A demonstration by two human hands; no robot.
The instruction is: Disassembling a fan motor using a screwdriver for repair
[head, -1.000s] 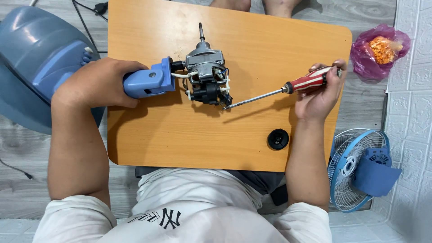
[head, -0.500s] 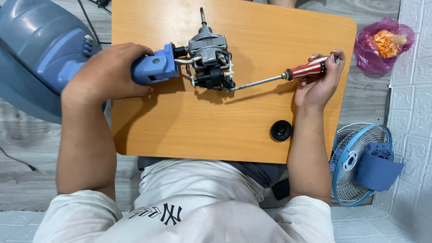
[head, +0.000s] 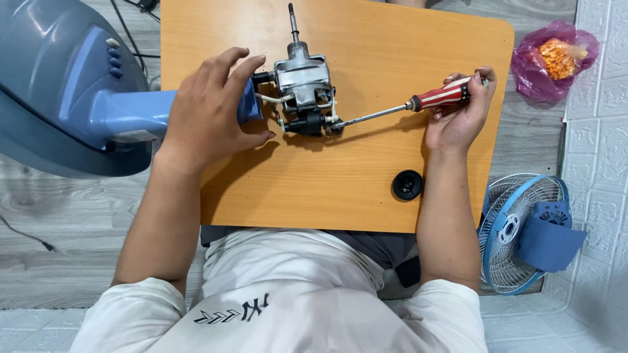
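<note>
A bare fan motor (head: 302, 86) with its shaft pointing away from me lies on the orange wooden table (head: 405, 39). It is joined to the blue neck (head: 131, 114) of a fan stand. My left hand (head: 212, 108) grips that neck right beside the motor. My right hand (head: 461, 111) holds a screwdriver (head: 418, 103) by its red striped handle. The metal tip touches the motor's lower right side.
The big blue fan base (head: 59, 85) hangs off the table's left edge. A round black knob (head: 407, 185) lies on the table near my right forearm. On the floor at right are a small blue fan (head: 530, 232) and a pink bag (head: 556, 59).
The motor and blue neck have slid further from me on the table, with my left hand on them. My right hand followed with the screwdriver, its tip staying on the motor.
</note>
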